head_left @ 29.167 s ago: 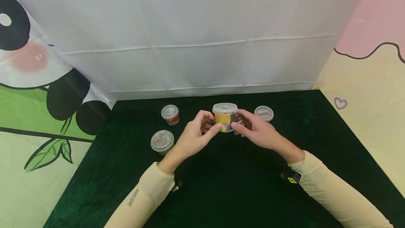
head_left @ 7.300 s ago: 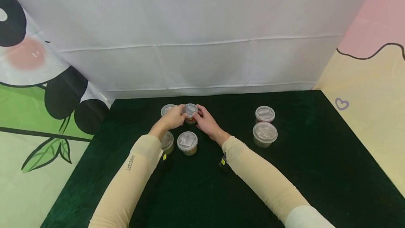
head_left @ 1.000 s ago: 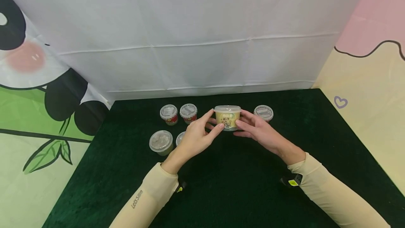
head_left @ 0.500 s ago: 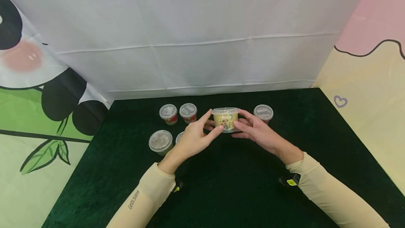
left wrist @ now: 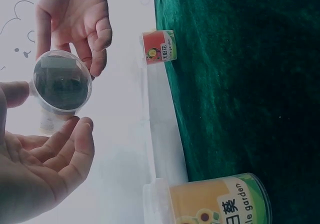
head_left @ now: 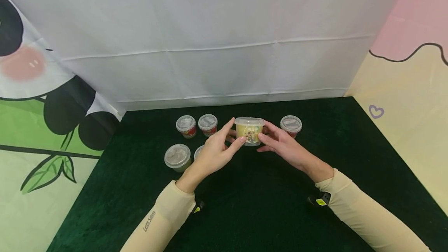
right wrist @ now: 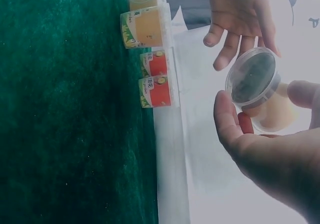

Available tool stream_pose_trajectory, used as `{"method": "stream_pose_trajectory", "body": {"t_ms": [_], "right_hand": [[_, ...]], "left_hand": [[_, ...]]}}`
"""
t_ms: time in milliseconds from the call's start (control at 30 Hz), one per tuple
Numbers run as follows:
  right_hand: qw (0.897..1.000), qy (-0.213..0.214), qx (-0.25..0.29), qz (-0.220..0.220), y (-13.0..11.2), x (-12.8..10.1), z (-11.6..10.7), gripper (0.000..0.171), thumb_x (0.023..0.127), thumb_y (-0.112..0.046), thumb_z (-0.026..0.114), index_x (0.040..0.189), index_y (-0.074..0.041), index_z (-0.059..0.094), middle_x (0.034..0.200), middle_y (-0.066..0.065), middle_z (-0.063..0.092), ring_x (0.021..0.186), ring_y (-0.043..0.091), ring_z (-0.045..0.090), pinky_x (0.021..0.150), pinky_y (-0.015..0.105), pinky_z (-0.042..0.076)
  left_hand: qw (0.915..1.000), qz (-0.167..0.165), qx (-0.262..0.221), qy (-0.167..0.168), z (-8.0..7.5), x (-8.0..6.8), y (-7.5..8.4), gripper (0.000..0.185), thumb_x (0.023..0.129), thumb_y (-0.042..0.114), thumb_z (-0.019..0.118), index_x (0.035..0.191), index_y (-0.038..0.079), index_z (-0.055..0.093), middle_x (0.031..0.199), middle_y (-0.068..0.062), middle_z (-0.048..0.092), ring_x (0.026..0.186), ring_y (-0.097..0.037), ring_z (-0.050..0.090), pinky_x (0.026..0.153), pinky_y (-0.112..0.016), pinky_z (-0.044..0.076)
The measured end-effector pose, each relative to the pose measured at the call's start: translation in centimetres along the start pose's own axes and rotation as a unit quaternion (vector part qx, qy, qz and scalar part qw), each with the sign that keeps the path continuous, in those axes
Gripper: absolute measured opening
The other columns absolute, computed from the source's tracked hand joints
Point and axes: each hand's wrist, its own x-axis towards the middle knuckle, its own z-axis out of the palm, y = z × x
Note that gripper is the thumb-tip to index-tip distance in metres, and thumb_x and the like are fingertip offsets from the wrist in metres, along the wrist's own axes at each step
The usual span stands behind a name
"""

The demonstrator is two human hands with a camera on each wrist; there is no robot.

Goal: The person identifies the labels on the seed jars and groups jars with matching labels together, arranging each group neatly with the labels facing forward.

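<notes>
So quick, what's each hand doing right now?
Left hand: holding the yellow tub by its side.
Right hand: holding the same tub from the other side.

Yellow tub (head_left: 249, 132) with clear lid, red-labelled tubs (head_left: 186, 126), dark green cloth (head_left: 252, 197), beige sleeves (head_left: 364, 213)

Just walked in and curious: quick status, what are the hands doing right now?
Left hand and right hand both holding the yellow lidded cup above the green mat. Lid on. Other small cups stand to the left, clear of it.
</notes>
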Motion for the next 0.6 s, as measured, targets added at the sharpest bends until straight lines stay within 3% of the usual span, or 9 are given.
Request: {"method": "stream_pose_trajectory", "body": {"t_ms": [600], "right_hand": [[1.000,0.000,0.004,0.008,-0.18,0.19,0.14,0.064,0.108,-0.030,0.049,0.162,-0.013,0.018,0.146,0.020,0.038,0.131,0.037,0.047,0.105,0.048,0.047]], "left_hand": [[0.9999,-0.013,0.003,-0.003,-0.03,-0.21,-0.31,0.069,0.104,0.046,0.054,0.159,0.012,0.031,0.127,-0.009,0.065,0.100,-0.016,0.065,0.069,-0.030,0.055]]}}
